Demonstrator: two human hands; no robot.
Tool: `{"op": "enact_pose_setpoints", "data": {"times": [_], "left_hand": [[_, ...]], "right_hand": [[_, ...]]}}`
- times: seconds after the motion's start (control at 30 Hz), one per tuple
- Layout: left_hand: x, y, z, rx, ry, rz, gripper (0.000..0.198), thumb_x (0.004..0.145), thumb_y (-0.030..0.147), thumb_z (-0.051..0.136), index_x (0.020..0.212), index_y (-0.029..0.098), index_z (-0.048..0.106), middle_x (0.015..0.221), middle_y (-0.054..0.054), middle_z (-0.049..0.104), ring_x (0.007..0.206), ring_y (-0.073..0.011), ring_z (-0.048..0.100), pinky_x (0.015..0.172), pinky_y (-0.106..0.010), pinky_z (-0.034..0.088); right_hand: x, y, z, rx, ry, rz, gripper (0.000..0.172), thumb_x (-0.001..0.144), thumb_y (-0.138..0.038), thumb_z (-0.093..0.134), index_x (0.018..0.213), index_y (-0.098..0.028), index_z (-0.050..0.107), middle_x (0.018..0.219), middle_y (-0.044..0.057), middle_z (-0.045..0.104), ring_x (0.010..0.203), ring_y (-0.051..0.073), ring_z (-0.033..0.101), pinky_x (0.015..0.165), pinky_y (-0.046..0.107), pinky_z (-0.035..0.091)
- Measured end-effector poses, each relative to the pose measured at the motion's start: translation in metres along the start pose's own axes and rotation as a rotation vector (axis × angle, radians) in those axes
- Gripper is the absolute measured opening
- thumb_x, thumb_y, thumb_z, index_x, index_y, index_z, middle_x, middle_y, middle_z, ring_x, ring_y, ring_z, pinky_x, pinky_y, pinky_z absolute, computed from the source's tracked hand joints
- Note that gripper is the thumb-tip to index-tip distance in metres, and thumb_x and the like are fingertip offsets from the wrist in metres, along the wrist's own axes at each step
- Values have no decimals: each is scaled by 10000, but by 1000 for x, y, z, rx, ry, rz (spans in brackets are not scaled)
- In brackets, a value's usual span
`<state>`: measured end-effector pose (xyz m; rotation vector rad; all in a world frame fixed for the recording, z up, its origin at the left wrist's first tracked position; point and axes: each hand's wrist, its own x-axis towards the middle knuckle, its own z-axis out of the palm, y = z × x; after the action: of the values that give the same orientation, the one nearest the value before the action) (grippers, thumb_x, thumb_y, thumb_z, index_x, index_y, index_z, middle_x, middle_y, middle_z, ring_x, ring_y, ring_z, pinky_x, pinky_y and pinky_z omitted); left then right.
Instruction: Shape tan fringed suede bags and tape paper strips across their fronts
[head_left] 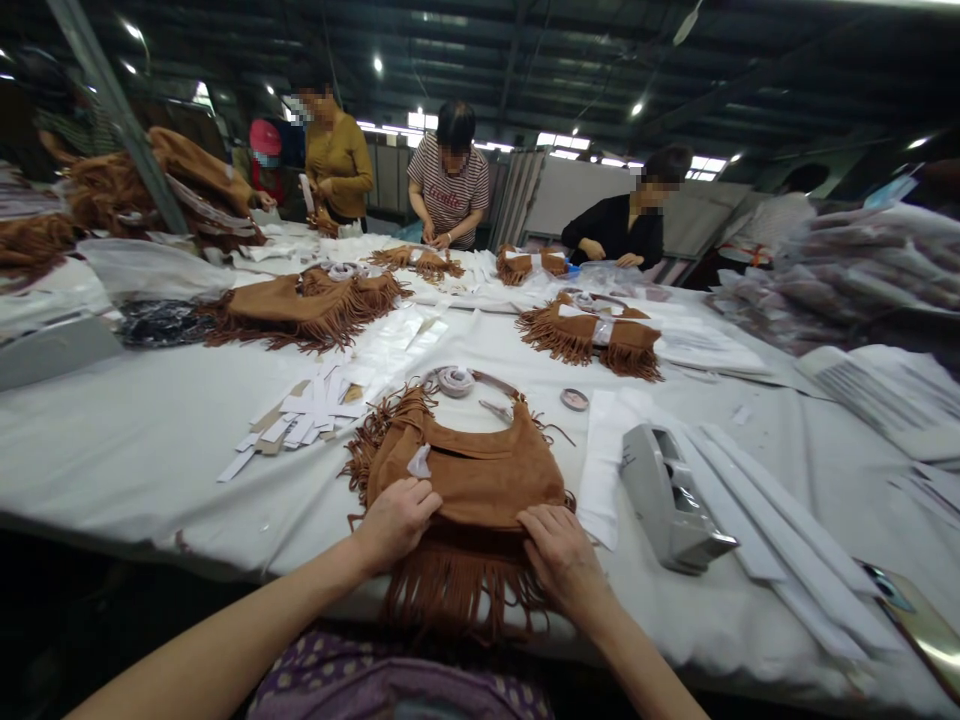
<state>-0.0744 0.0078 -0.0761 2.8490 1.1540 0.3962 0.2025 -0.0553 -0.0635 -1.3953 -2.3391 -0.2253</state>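
Note:
A brown fringed bag (480, 465) lies flat on the white-covered table (187, 430), its strap curving away at the far side and its long fringe hanging toward me over the near edge. My left hand (401, 515) has its fingers curled on the left part of the bag, pinching the material beside a small white tag (419, 461). On the lower right part of the bag rests my right hand (559, 550), fingers bent over its lower edge and the thumb underneath. A rolled strap wrapped in pale material (455, 380) sits inside the handle loop.
Paper strips (304, 415) are piled at left. To the right stand a grey tape dispenser (671, 500), long white strips (780, 530) and a phone (919, 620). More fringed bags (300, 305) lie farther back, with several people across the table. Wrapped goods (862, 270) are stacked at right.

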Motion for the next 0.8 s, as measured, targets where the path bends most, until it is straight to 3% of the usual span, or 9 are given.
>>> {"op": "enact_pose_setpoints", "data": {"times": [0.2,0.47,0.57,0.67,0.73,0.8], "left_hand": [[-2,-17,-7,-77,-63,77,30,877,216,542,902,198,545,925,-42,563,874,-210,490,774,-327,383],[-27,-43,-17,-141,-140,60,164,863,349,606,911,202,551,955,-34,564,907,-209,481,802,-329,364],[-27,-36,-17,-126,-133,15,188,855,357,610,934,196,553,960,-46,564,912,-222,486,811,-343,379],[-21,-18,-14,-87,-52,-25,420,826,340,642,1186,182,491,1055,-87,562,950,-256,491,824,-383,398],[-17,-6,-10,-68,34,17,541,836,301,628,1314,196,400,1137,-111,540,995,-267,495,845,-403,401],[-14,4,-4,-47,106,104,441,882,261,558,1301,229,426,1153,-108,534,1000,-253,506,855,-403,399]], "right_hand": [[1,7,4,33,-21,-31,279,832,-70,404,1034,-160,575,928,86,635,892,218,545,844,383,459],[1,12,8,4,-61,-56,251,876,-62,380,1008,-153,574,882,76,633,860,205,552,826,355,476],[3,6,6,-30,-10,-51,277,877,-91,404,1094,-151,565,924,90,645,874,221,566,844,395,482],[5,-8,2,-30,65,-75,313,886,-170,476,1194,-161,530,1042,110,643,965,245,573,910,451,465],[7,-18,2,4,90,-113,277,890,-189,511,1163,-181,552,1064,103,641,989,235,574,909,427,473],[9,-26,6,31,102,-136,251,897,-168,502,1139,-189,568,1046,94,647,971,215,580,887,390,487]]}}
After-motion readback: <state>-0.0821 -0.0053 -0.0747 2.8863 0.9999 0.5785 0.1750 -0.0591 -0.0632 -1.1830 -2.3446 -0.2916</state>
